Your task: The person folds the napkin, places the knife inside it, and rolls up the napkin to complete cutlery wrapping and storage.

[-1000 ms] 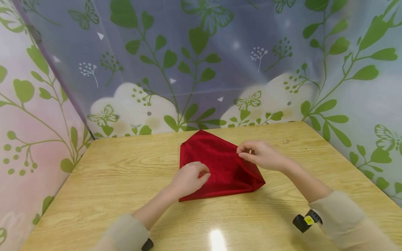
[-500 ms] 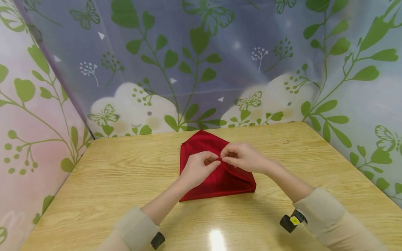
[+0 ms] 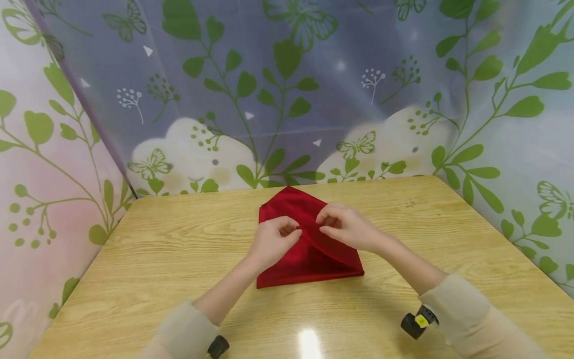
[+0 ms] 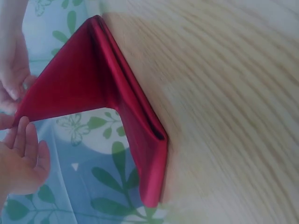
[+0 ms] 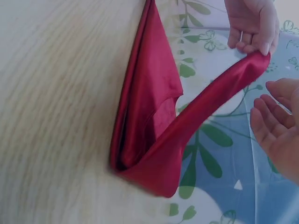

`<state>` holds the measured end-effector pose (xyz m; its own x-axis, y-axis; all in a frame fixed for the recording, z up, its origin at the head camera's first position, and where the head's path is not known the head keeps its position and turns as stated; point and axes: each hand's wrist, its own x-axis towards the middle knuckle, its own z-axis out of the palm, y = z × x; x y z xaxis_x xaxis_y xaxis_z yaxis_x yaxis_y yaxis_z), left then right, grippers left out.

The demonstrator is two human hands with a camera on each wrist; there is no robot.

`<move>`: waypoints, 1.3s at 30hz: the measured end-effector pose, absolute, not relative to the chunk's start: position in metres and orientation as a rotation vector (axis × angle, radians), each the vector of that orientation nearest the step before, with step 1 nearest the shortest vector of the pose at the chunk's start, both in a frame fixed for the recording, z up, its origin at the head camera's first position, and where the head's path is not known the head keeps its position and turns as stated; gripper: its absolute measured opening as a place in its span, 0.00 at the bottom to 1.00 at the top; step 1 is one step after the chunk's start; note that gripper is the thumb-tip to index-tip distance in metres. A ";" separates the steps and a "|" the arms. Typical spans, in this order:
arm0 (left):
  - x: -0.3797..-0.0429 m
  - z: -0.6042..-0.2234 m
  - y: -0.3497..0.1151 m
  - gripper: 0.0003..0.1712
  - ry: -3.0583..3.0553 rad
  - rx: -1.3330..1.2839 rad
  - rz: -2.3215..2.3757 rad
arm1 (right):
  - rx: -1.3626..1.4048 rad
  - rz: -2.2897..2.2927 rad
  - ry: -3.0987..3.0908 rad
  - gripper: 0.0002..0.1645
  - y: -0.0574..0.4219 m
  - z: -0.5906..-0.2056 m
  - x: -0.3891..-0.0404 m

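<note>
A folded red satin cloth (image 3: 332, 244) lies on the table, one flap raised. My left hand (image 3: 273, 242) pinches the tip of that flap. The right wrist view shows the raised flap (image 5: 215, 98) as a band slanting up to the left hand's (image 5: 257, 23) thumb and fingers. My right hand (image 3: 347, 227) hovers just to the right, over the cloth, its fingers loosely bent and holding nothing. In the left wrist view the cloth (image 4: 70, 84) stretches up from its folded layers to the left fingers (image 4: 28, 140).
The wooden table (image 3: 179, 239) spreads around the cloth. Behind it hangs a curtain (image 3: 215, 99) printed with leaves and butterflies, and similar sheets close off both sides. A black wrist camera (image 3: 414, 321) hangs at the right sleeve.
The right hand moved left with the flap's edge to meet the left hand. The left hand now holds the flap's tip, slightly farther left, and the right hand has let go.
</note>
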<state>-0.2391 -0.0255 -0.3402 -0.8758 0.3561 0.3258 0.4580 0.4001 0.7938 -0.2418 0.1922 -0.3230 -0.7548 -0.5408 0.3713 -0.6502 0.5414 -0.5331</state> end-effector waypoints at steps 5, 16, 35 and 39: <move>-0.240 -0.341 -0.040 0.03 -2.541 -0.683 -1.491 | 1.049 0.875 -2.693 0.08 0.203 -0.332 -0.241; -0.235 -0.352 -0.060 0.06 -2.804 -0.773 -1.063 | 1.185 0.241 -3.020 0.08 0.222 -0.368 -0.234; -0.228 -0.370 -0.062 0.24 -3.195 -0.780 -0.192 | 1.342 0.205 -2.908 0.07 0.214 -0.372 -0.229; -0.228 -0.369 -0.058 0.23 -3.209 -0.789 -0.094 | 1.350 0.185 -2.927 0.07 0.213 -0.373 -0.229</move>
<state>-0.2277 -0.0576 -0.3689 -0.8733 0.4651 -0.1453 0.4558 0.8851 0.0937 -0.2292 0.2131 -0.3727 -0.6474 -0.7615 -0.0311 -0.7516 0.6446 -0.1400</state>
